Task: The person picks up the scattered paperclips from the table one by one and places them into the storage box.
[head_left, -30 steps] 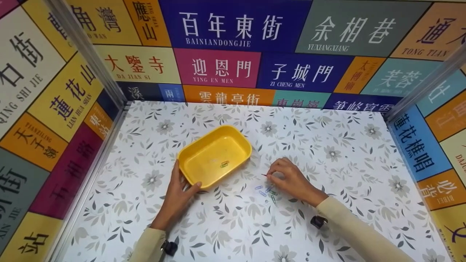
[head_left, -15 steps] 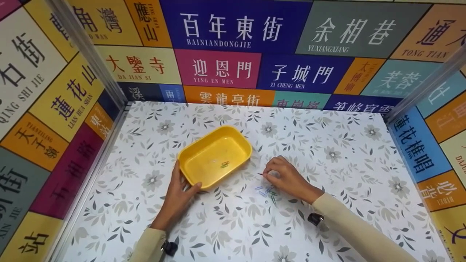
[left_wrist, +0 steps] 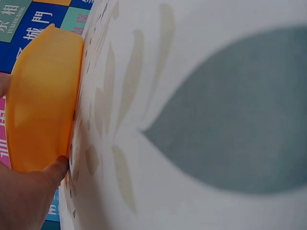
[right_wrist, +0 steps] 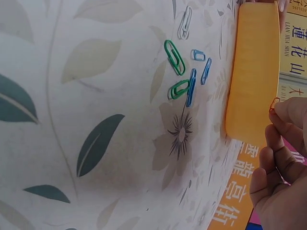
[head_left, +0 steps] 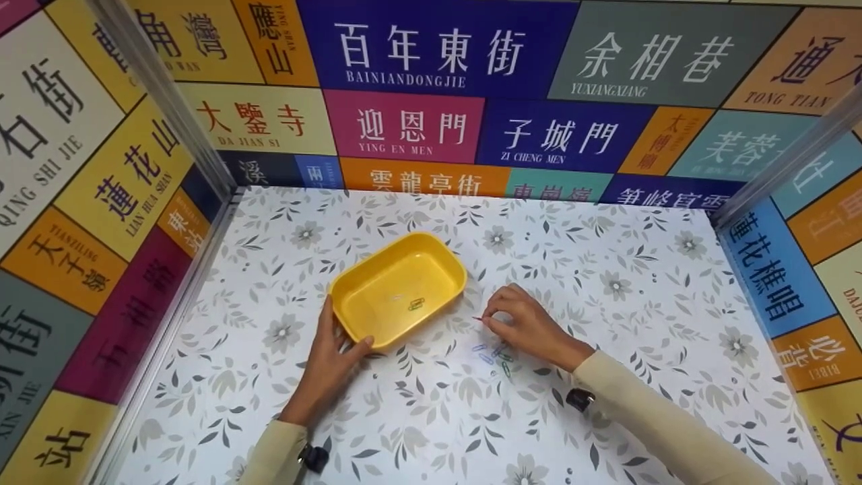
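Note:
My left hand [head_left: 330, 360] holds the corner of a yellow plastic bin [head_left: 357, 323], thumb on its near wall and fingers along its left side. In the left wrist view, the thumb [left_wrist: 56, 170] presses low on the wall. My right hand [head_left: 528, 327] pinches a red paper clip [right_wrist: 274, 104] between thumb and forefinger, just right of the bin and above the table. Green and yellowish paper clips [head_left: 416, 305] lie on the bin floor, beside a pale one. Below the right hand are several loose clips, among them a green paper clip [right_wrist: 174, 57] and a white paper clip [right_wrist: 185, 22].
The table [head_left: 640, 404] has a white cover printed with leaves and flowers. Colourful sign-patterned panels [head_left: 438, 47] enclose it at the back and on both sides. A dark wrist device [head_left: 580, 399] sits at the right sleeve.
My right hand has moved left and slightly away from me, toward the bin, with the red paper clip still pinched. The left hand and bin have stayed in place.

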`<action>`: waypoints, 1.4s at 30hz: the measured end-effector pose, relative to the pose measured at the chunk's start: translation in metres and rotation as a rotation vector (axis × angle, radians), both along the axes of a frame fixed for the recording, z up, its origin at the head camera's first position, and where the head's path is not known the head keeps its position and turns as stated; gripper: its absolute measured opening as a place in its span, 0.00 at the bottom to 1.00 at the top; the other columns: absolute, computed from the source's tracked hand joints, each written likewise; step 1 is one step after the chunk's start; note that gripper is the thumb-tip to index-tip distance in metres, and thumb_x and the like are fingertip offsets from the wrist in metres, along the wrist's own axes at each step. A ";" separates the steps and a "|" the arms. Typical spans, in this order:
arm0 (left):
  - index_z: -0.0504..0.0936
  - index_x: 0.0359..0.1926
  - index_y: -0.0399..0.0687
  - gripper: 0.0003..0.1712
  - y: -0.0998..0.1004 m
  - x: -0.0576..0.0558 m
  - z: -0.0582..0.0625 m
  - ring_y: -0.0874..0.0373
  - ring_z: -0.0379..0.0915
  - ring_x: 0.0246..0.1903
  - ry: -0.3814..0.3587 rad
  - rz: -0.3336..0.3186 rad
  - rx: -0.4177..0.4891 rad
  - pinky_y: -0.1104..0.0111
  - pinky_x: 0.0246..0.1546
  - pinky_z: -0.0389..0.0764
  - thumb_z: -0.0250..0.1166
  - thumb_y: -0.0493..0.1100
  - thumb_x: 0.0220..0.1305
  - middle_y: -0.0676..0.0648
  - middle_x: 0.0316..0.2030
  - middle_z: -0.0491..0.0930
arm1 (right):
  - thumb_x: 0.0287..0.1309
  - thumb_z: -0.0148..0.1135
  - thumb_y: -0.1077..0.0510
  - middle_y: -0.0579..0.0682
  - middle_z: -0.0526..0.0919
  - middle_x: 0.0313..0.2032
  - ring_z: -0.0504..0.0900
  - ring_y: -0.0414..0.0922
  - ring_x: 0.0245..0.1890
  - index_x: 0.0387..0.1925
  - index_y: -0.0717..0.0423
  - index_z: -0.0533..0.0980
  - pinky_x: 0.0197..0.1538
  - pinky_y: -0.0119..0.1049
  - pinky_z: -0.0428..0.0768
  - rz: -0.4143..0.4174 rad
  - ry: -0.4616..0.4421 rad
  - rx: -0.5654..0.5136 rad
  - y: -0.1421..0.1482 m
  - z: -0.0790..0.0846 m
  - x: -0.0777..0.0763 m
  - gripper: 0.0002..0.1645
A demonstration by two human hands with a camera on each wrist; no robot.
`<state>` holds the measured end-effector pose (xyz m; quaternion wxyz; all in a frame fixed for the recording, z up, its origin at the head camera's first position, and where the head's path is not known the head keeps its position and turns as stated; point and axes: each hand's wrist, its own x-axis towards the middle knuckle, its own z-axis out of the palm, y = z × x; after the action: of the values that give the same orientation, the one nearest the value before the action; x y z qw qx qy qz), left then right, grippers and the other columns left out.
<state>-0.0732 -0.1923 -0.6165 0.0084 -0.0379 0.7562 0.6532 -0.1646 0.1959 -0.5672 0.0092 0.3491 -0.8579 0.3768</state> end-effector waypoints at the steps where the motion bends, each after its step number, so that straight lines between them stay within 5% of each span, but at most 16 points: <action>1: 0.32 0.91 0.66 0.69 0.000 0.000 0.000 0.44 0.50 0.85 -0.004 0.002 0.004 0.53 0.83 0.60 0.76 0.47 0.72 0.51 0.90 0.37 | 0.71 0.74 0.62 0.44 0.83 0.40 0.76 0.43 0.46 0.37 0.54 0.90 0.51 0.39 0.80 0.003 0.001 0.001 -0.001 0.000 0.000 0.04; 15: 0.32 0.91 0.67 0.68 0.000 0.000 0.002 0.44 0.48 0.86 -0.003 -0.004 0.007 0.52 0.84 0.60 0.76 0.48 0.72 0.50 0.90 0.37 | 0.72 0.74 0.61 0.44 0.84 0.42 0.77 0.44 0.47 0.37 0.53 0.90 0.54 0.41 0.82 0.024 -0.003 0.027 -0.010 0.009 -0.009 0.04; 22: 0.33 0.91 0.59 0.67 -0.001 -0.001 -0.001 0.43 0.45 0.87 0.056 -0.019 -0.011 0.51 0.84 0.58 0.76 0.45 0.74 0.45 0.90 0.36 | 0.73 0.73 0.60 0.43 0.84 0.42 0.78 0.48 0.47 0.38 0.46 0.89 0.54 0.42 0.82 0.059 -0.011 0.035 -0.015 0.015 -0.013 0.06; 42: 0.32 0.91 0.61 0.68 0.000 0.000 0.003 0.47 0.48 0.86 0.005 -0.006 -0.018 0.56 0.84 0.60 0.76 0.46 0.73 0.50 0.90 0.36 | 0.71 0.75 0.60 0.43 0.85 0.44 0.77 0.43 0.48 0.41 0.46 0.90 0.54 0.42 0.82 0.071 -0.019 0.101 -0.037 0.028 -0.023 0.03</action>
<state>-0.0729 -0.1923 -0.6137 0.0080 -0.0340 0.7623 0.6463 -0.1876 0.1593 -0.5389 -0.0297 0.3760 -0.8629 0.3365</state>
